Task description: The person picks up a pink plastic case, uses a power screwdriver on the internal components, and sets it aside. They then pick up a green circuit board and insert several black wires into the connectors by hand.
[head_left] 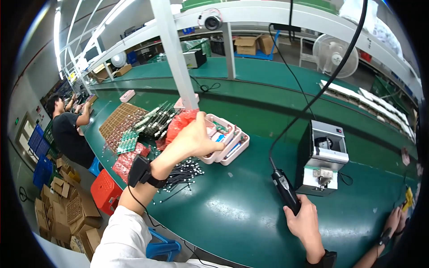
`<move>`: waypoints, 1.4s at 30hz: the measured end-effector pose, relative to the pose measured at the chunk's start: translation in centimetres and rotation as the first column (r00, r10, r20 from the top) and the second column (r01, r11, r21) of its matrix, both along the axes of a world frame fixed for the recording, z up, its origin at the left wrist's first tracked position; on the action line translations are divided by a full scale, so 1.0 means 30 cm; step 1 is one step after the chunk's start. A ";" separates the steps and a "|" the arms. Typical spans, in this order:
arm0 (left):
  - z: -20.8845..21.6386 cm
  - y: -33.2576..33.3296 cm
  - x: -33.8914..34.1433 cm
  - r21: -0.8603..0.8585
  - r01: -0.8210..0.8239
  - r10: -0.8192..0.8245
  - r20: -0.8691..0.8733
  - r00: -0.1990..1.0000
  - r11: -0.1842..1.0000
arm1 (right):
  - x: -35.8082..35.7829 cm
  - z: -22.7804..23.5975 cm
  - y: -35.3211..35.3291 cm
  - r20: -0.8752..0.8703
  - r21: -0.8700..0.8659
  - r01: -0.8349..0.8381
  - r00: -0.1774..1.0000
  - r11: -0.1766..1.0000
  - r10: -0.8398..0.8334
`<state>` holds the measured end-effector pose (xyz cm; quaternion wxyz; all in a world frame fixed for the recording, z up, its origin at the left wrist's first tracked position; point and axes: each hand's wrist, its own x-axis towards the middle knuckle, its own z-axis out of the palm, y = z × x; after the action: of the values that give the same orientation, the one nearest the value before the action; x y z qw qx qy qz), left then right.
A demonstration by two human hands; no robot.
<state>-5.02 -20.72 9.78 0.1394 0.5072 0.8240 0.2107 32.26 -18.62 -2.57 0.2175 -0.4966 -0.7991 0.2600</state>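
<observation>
My left hand (196,138) reaches across to a stack of pink plastic trays (234,149), its thumb and fingers spanning the top tray's near-left end. Small green and blue parts lie in the trays; some fingertips are hidden. Beside that hand is a bundle of red bubble wrap (181,121). My right hand (306,221) is closed around the lower end of a black corded electric screwdriver (285,190), which lies slanted over the bench. Behind it to the right stands a black and silver screw feeder (324,156).
Black cables with white ends (183,174), green circuit boards (128,142) and a brown grid tray (118,118) crowd the bench's left. The screwdriver's cord (313,100) hangs from above. Another person's hands (393,221) are at the right; a seated person (69,127) works far left.
</observation>
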 end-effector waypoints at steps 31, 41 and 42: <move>-0.377 0.001 0.552 0.114 0.877 -0.873 -0.097 0.478 0.467 | 0.059 0.270 0.240 -0.845 0.153 -0.079 0.506 0.985 0.172; -0.355 0.010 0.554 0.060 0.900 -0.894 -0.103 0.437 0.433 | 0.054 0.347 0.294 -0.834 0.376 0.039 0.449 0.926 0.320; -0.354 0.009 0.553 0.051 0.899 -0.894 -0.090 0.439 0.436 | 0.052 0.340 0.298 -0.830 0.326 0.014 0.482 0.945 0.279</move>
<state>11.58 -20.43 -0.85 0.1863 0.8771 0.4234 0.1295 33.82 -9.67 7.63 0.6384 -0.1965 -0.6454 0.3705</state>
